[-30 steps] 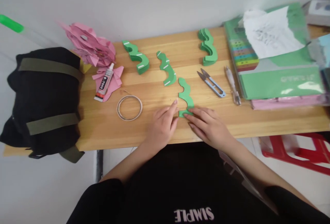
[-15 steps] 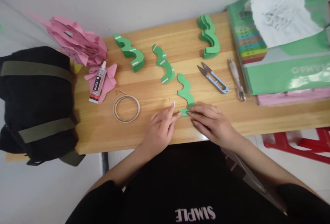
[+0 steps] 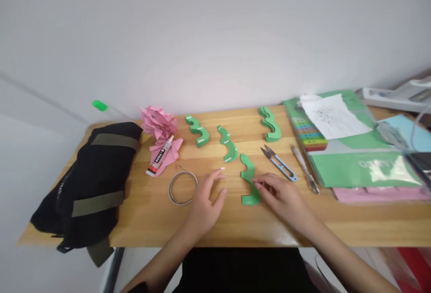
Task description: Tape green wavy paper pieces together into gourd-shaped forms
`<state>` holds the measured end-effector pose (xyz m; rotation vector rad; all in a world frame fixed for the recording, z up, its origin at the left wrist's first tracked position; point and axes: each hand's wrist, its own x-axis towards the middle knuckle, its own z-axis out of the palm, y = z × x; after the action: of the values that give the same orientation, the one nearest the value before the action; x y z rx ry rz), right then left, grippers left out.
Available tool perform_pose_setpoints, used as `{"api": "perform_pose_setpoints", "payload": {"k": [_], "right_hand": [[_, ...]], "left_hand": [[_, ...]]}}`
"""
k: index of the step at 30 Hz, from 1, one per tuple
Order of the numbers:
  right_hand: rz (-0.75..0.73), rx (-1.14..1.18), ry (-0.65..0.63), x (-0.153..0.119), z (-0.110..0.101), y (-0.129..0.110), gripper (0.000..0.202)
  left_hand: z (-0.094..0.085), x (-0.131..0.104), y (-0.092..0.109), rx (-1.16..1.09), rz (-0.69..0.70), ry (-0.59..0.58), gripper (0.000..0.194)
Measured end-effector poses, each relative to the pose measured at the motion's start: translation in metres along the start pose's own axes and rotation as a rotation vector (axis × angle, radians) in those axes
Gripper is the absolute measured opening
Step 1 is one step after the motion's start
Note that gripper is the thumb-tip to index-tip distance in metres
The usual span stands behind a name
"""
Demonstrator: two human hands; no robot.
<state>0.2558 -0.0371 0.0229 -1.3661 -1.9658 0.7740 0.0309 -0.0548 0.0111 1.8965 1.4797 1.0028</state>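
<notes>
1. Touching the right edge of a wavy, flat green piece [image 3: 249, 172], just right of the middle of the frame, the right hand [image 3: 280, 195] has its finger and thumb tips close together. I cannot tell if they pinch it or only press.
2. The left hand [image 3: 202, 199], near the middle, has its thumb and fingers spread apart. A tiny white strip [image 3: 222, 168] is at one fingertip; I cannot tell if it sticks there.
3. White lines show on the loose wavy green shape [image 3: 232, 151] and on top of the left green pile [image 3: 204, 135], so those tops look done.
4. I see no white on the piece by the right hand or on the right green pile [image 3: 274, 129], so those look left to do.
5. Bare wood on the light brown wooden bench [image 3: 151, 228] runs from the hands down to its front edge, low in the frame.
6. Blue-handled metal snips [image 3: 278, 162] make less room to the right. The thin, pale tape ring [image 3: 170, 188] is just beside the left hand.
</notes>
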Motion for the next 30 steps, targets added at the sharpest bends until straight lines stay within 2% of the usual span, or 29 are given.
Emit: {"api": "perform_pose_setpoints", "payload": {"k": [2, 5, 9, 12, 15, 19, 21, 23, 25, 27, 29, 30], "right_hand": [[0.069, -0.026, 0.047, 0.019, -0.002, -0.002, 0.019], [0.245, -0.015, 0.038, 0.056, 0.003, -0.001, 0.018], [0.303, 0.041, -0.029, 0.103, 0.021, 0.003, 0.021], [0.303, 0.142, -0.094, 0.118, 0.028, 0.002, 0.029], [0.275, 0.253, -0.101, 0.110, 0.027, -0.006, 0.031], [0.219, 0.328, -0.042, 0.078, 0.019, -0.024, 0.033], [0.191, 0.319, 0.026, 0.060, 0.016, -0.032, 0.031], [0.168, 0.279, 0.157, 0.045, 0.013, -0.036, 0.029], [0.175, 0.300, 0.228, 0.033, 0.011, -0.036, 0.041], [0.230, 0.430, 0.129, 0.023, 0.010, -0.033, 0.048], [0.295, 0.566, -0.001, 0.014, 0.010, -0.027, 0.043], [0.325, 0.598, -0.023, 0.010, 0.010, -0.025, 0.039]], "left_hand": [[-0.002, 0.014, -0.001, -0.027, -0.035, 0.026, 0.037], [0.001, 0.034, -0.005, -0.046, -0.106, -0.018, 0.049], [0.013, 0.055, -0.011, -0.074, -0.159, -0.060, 0.071], [0.017, 0.062, -0.014, -0.098, -0.174, -0.042, 0.083], [0.015, 0.061, -0.013, -0.279, -0.279, -0.018, 0.081], [0.006, 0.051, -0.003, -0.482, -0.380, -0.019, 0.064], [0.001, 0.043, 0.004, -0.559, -0.394, -0.009, 0.065], [-0.002, 0.034, 0.012, -0.598, -0.388, -0.001, 0.066], [-0.004, 0.024, 0.019, -0.588, -0.366, -0.030, 0.066], [-0.002, 0.014, 0.024, -0.580, -0.352, -0.081, 0.068], [0.003, 0.005, 0.026, -0.592, -0.363, -0.126, 0.069], [0.006, 0.001, 0.026, -0.604, -0.375, -0.147, 0.070]]}}
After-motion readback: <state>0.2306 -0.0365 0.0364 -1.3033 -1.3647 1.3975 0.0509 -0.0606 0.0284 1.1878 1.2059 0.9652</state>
